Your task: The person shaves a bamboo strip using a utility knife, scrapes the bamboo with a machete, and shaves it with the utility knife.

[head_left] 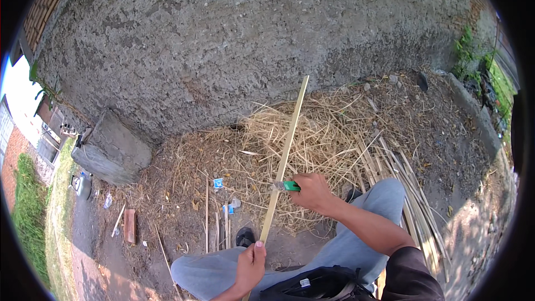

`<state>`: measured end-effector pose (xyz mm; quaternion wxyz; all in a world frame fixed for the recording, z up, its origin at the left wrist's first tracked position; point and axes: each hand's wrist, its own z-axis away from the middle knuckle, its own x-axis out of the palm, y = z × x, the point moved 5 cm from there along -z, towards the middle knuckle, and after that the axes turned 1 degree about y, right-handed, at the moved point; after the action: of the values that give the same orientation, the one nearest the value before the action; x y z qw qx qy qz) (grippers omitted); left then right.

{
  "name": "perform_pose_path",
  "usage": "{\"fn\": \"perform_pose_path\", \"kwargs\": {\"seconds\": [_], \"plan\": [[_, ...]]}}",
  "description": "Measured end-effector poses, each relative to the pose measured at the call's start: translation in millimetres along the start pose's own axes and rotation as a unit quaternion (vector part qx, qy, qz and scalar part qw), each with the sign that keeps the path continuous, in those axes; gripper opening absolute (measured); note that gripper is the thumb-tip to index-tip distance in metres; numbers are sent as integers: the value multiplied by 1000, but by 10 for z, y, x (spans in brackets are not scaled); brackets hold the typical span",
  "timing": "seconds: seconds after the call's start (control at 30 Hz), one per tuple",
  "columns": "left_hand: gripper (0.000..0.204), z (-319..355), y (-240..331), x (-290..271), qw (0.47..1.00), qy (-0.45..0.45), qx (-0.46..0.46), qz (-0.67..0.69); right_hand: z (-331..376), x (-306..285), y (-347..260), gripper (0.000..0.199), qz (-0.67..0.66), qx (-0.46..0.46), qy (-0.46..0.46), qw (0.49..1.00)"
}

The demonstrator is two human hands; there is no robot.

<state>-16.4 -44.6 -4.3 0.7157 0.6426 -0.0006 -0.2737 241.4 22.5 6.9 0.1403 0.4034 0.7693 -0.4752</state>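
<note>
A long, pale bamboo strip (290,135) runs slantwise from my lap up toward the wall. Near its lower end my left hand (251,266) is closed round it, the thumb lying along the strip. My right hand (313,193) grips a green-handled utility knife (291,186), whose metal blade reaches left across the strip about midway along. Whether the blade cuts into the bamboo I cannot tell. Beyond the strip, a heap of thin curled shavings (323,139) covers the ground.
A rough grey wall (251,39) rises ahead. Several split bamboo strips (415,200) lie beside my right knee, and more thin sticks (217,223) lie at left. A concrete block (114,150), a reddish brick (130,226), a kettle (81,185) and blue packets (218,183) sit to the left.
</note>
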Motion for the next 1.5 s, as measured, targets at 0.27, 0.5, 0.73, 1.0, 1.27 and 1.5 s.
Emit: {"fn": "perform_pose_path", "kwargs": {"seconds": [0.27,0.5,0.73,1.0,1.27,1.5], "plan": [[37,110,204,79,983,53,21,-174,58,-33,-66,7,-24,5,47,999],[30,159,310,183,987,69,70,-124,101,-1,-26,7,-23,-44,65,997],[36,121,199,194,982,62,106,-141,72,63,41,10,28,-20,44,998],[32,22,-16,253,999,-48,-18,2,-89,57,449,15,184,72,72,978],[32,177,221,99,999,-10,14,-51,-359,137,634,12,184,193,-4,964],[33,387,276,-59,996,-39,3,-76,-458,41,1149,12,193,267,36,944]]}}
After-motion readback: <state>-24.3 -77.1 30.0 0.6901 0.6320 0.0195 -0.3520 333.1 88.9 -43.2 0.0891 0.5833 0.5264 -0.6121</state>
